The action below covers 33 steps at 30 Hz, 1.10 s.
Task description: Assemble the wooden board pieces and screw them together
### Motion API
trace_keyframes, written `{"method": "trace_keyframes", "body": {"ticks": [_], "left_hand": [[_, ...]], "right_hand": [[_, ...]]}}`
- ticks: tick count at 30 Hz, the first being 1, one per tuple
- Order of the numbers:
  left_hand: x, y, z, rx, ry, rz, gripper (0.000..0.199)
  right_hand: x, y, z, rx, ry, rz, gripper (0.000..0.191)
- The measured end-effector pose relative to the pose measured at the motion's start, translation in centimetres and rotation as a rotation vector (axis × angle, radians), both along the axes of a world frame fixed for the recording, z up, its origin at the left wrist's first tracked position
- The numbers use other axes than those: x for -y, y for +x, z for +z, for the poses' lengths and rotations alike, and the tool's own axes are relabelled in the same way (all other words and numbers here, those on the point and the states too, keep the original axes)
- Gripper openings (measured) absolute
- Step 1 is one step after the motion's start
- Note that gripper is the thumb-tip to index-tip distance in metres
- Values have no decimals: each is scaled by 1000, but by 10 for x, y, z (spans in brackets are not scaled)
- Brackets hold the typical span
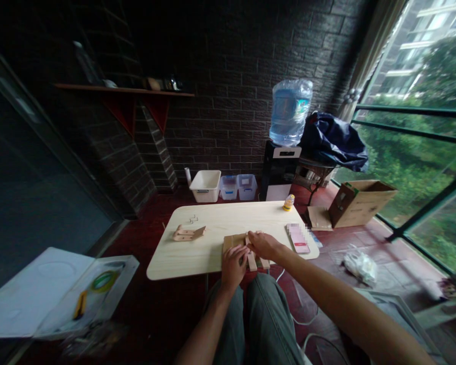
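Observation:
A flat brown cardboard piece (230,241) lies at the near edge of the pale table (213,253), with light wooden strips (252,261) on it that jut over the edge. My left hand (234,261) rests on the cardboard and strips, its fingers bent; what they hold is hidden. Just beyond it to the right, my right hand (260,243) is closed at the far end of a strip, and its fingertips hold something too small to make out. A small wooden assembly (188,233) sits on the table's left part.
Small metal pieces (193,219) lie behind the assembly. At the right are a phone (299,238) and a small yellow-based bottle (289,203). An open white case (87,289) stands low at left. Bins (206,186), a water dispenser (281,170) and a cardboard box (359,205) are beyond.

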<state>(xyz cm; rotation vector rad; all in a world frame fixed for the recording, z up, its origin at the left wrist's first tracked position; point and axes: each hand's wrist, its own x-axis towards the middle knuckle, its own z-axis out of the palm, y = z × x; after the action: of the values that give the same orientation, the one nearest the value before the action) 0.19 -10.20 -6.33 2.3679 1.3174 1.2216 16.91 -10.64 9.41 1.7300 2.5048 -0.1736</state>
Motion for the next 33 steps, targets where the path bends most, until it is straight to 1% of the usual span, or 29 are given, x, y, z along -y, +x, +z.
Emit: {"method": "trace_keyframes", "body": {"ticks": [2,6,9,12,16,19,21,23,26,28,30,33], "left_hand": [[1,0,0,-8,-3,-8,26],[1,-1,1,-18,-5,-40,28],[0,0,1,-2,-5,-9,26],[0,0,1,5,-2,10,24],[-1,-2,3,-2,9,-30,25],[-2,-2,3,0,11,-22,25],[-2,-2,2,10,8,-2,24],[-1,-1,2,12,4,1,24],[0,-2,2,5,-7,-24,27],[0,-3,3,8,-16,-35,27],[1,-3,5,22,-21,-25,27],[3,-3,8,46,-25,6,26]], "right_hand": [[1,4,4,-24,-9,36,33],[1,12,10,-17,2,110,27],[-1,11,10,8,1,137,26],[-3,7,6,3,8,97,26],[-3,0,-1,13,8,-13,32],[-2,-1,-4,23,8,-65,36],[0,1,-3,3,12,-41,39],[1,5,0,-34,9,17,39],[2,9,6,-78,-6,112,33],[1,9,9,-71,-10,150,27],[0,8,7,-49,-7,160,25],[-2,6,0,-27,1,113,31]]}}
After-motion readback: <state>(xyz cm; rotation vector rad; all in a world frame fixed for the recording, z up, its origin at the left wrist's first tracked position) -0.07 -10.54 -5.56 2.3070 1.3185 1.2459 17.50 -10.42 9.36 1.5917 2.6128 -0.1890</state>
